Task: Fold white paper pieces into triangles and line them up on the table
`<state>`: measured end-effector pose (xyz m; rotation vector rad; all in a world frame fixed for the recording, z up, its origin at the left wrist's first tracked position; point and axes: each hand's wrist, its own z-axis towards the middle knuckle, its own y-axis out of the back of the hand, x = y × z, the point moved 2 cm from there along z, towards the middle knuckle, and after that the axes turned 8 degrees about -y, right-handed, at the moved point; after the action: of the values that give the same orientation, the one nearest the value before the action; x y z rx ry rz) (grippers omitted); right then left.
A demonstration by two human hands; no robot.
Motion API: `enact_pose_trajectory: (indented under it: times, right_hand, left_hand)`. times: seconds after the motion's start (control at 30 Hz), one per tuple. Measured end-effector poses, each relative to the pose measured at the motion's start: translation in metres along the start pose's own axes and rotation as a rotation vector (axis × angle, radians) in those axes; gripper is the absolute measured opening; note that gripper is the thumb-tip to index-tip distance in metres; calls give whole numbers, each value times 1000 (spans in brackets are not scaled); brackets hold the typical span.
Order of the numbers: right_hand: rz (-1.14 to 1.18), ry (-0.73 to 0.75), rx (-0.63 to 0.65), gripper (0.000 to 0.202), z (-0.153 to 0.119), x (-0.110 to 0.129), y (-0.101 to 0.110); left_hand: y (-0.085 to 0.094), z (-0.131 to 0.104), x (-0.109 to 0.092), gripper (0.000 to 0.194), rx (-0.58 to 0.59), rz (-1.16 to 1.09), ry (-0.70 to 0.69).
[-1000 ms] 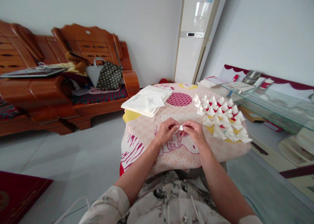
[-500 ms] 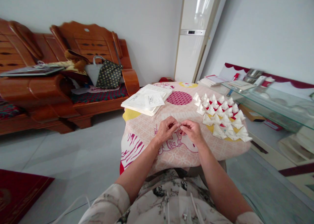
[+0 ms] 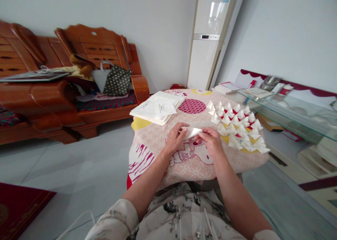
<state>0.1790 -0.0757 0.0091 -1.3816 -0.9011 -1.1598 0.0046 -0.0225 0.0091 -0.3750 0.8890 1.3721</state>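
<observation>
A small folded white paper (image 3: 193, 132) is held above the cloth-covered table (image 3: 158, 141). My left hand (image 3: 177, 137) pinches its left end, and my right hand (image 3: 211, 139) has its right end between the fingers. Beyond my hands lies a faint pale strip (image 3: 201, 124) on the cloth, partly hidden. To the right stand several pointed folded paper pieces (image 3: 235, 119) in rows. At the table's back left rests a stack of white sheets (image 3: 155, 106) with a smaller printed slip (image 3: 165, 108) on top.
A glass shelf (image 3: 295, 110) with cups and papers runs along the right side. More papers (image 3: 225, 87) sit at the back right. A wooden sofa (image 3: 100, 43) holding bags is at the left, and a tall white cabinet unit (image 3: 204, 50) stands behind.
My hands have moved slightly apart, the right one shifting to the right. The folded white paper between them now shows clearly, where before the fingers covered it.
</observation>
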Motion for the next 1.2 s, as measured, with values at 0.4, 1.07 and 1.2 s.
enact_pose_trajectory:
  times: [0.4, 1.07, 1.2]
  right_hand:
    - [104, 64, 31, 13, 0, -2, 3]
    - [-30, 15, -119, 14, 4, -9, 6]
    - [-73, 53, -136, 23, 6, -8, 5]
  left_hand:
    - [-9, -4, 27, 88, 81, -360, 349]
    - [-4, -4, 24, 84, 0, -631, 392]
    - [-6, -4, 28, 76, 6, -592, 386]
